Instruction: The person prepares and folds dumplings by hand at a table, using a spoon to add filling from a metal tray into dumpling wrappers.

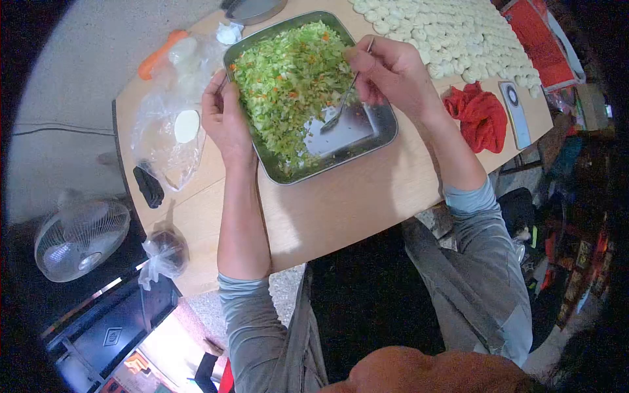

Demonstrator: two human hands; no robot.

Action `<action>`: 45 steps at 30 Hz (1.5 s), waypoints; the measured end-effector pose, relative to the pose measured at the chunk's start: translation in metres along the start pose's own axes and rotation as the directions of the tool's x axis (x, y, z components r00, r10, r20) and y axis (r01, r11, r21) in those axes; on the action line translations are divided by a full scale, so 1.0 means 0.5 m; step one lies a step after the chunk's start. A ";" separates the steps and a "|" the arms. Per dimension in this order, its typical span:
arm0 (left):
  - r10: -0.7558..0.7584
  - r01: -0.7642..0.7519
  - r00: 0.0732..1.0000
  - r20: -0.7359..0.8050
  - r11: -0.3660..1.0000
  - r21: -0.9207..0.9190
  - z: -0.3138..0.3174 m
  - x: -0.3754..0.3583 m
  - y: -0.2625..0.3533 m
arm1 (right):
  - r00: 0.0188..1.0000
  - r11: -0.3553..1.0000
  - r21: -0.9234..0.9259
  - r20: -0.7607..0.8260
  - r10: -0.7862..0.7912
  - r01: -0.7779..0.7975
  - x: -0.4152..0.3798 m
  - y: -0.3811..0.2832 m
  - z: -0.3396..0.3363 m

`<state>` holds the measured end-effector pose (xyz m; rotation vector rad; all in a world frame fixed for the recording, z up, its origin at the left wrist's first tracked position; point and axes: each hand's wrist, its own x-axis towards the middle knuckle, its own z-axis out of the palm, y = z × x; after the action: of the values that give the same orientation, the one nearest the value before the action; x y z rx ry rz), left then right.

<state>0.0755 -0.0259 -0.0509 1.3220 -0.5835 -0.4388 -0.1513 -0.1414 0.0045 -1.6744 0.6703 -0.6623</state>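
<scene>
A deep rectangular metal tray (354, 139) sits on the wooden table, holding finely chopped green vegetables (288, 82) with orange bits. The vegetables cover most of it, and the bare metal bottom shows at its near right corner. My left hand (227, 121) grips the tray's left rim, thumb on the inner side and fingers outside. In my right hand (393, 72) is the handle of a thin metal spoon (335, 118). Its head points down onto the bare patch beside the vegetables.
Many pale dumplings (452, 36) lie in rows at the back right. Nearer are a red cloth (476, 118) and a phone (515, 114). A clear plastic bag (167, 141), an orange object (156, 59), a black item (149, 187) and a tied bag (164, 252) lie left. A fan (82, 239) stands beyond.
</scene>
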 end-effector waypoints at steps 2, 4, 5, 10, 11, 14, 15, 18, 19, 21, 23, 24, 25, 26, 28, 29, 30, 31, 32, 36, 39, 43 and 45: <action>0.014 -0.014 1.000 0.004 1.000 0.001 -0.001 0.000 -0.002 | 0.999 0.998 0.051 0.039 -0.033 0.031 0.000 0.013 0.006; 0.011 -0.011 1.000 0.008 1.000 -0.002 -0.002 0.001 -0.004 | 0.996 0.987 0.137 0.012 -0.089 0.087 -0.001 0.012 0.019; 0.002 -0.002 1.000 0.007 1.000 -0.004 -0.002 0.002 -0.003 | 0.993 0.977 0.179 -0.006 -0.116 0.116 -0.002 0.012 0.024; -0.026 0.026 1.000 -0.001 1.000 0.017 -0.001 0.001 0.001 | 0.976 0.937 0.298 -0.171 -0.135 0.182 0.005 0.011 0.014; -0.031 0.031 1.000 -0.004 0.999 0.010 0.000 0.000 0.003 | 0.975 0.938 0.291 -0.168 -0.143 0.188 0.006 0.015 0.009; -0.045 0.044 0.999 -0.009 0.999 -0.005 0.003 -0.001 0.006 | 0.998 0.996 0.090 0.070 0.008 -0.014 -0.007 -0.009 0.001; -0.048 0.048 0.999 -0.009 0.999 -0.004 0.003 -0.002 0.007 | 0.994 0.998 0.061 0.109 0.027 -0.034 -0.011 -0.014 0.005; -0.034 0.034 0.999 -0.011 0.999 -0.004 0.003 -0.002 0.005 | 0.982 0.999 0.030 0.184 0.039 -0.046 -0.014 -0.018 0.021; -0.025 0.025 1.000 -0.011 1.000 -0.003 0.003 -0.001 0.004 | 0.984 0.998 0.062 0.180 0.012 -0.023 -0.015 -0.010 0.027; -0.017 0.017 1.000 -0.007 1.000 0.013 0.000 -0.002 0.004 | 0.989 0.989 0.137 0.134 -0.069 0.050 -0.015 0.004 0.038; -0.013 0.013 1.000 -0.001 1.000 0.016 0.001 0.000 0.003 | 0.984 0.964 0.212 0.044 -0.171 0.158 -0.012 0.013 0.048; -0.013 0.013 1.000 0.000 1.000 0.009 0.001 0.001 0.001 | 0.986 0.945 0.282 -0.008 -0.168 0.163 -0.010 0.011 0.046; -0.015 0.015 1.000 0.001 1.000 0.004 0.000 0.002 0.000 | 0.985 0.921 0.351 -0.058 -0.160 0.170 -0.008 0.008 0.043; -0.021 0.021 1.000 0.001 1.000 0.007 0.000 0.002 0.001 | 0.983 0.891 0.417 -0.106 -0.148 0.179 -0.007 0.005 0.040; -0.034 0.034 0.999 0.000 0.999 0.013 0.001 0.000 0.004 | 0.983 0.918 0.360 -0.139 -0.122 0.165 -0.004 0.005 0.031; -0.030 0.030 1.000 0.000 0.999 0.013 0.001 0.000 0.004 | 0.982 0.930 0.331 -0.156 -0.110 0.157 -0.004 0.004 0.027; -0.026 0.026 1.000 0.001 1.000 0.012 0.002 0.000 0.004 | 0.995 0.963 0.258 -0.071 -0.066 0.082 -0.006 -0.001 0.023; -0.023 0.023 1.000 0.001 1.000 0.012 0.002 -0.001 0.004 | 1.000 0.984 0.177 0.012 -0.013 0.011 -0.010 -0.007 0.019; -0.025 0.025 1.000 0.001 1.000 0.017 0.002 0.000 0.004 | 0.995 0.994 0.090 0.090 0.047 -0.055 -0.014 -0.011 0.019; -0.017 0.017 1.000 -0.005 0.999 0.031 0.001 0.001 0.002 | 0.971 0.993 0.049 0.218 0.095 -0.108 -0.023 -0.016 0.036; -0.027 0.027 1.000 -0.002 0.999 0.035 0.000 -0.003 0.008 | 0.968 0.986 0.106 0.228 0.103 -0.130 -0.027 -0.021 0.050; -0.050 0.050 0.999 -0.001 0.999 0.003 0.007 -0.008 0.019 | 0.997 0.957 0.286 0.031 -0.068 0.056 -0.027 0.002 0.076; -0.052 0.052 0.999 -0.001 0.999 0.007 0.005 -0.005 0.015 | 0.983 0.923 0.352 -0.143 -0.112 0.156 -0.021 0.004 0.077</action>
<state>0.0718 -0.0247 -0.0436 1.3462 -0.5508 -0.4793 -0.1302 -0.1088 -0.0053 -1.3516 0.4837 -0.9320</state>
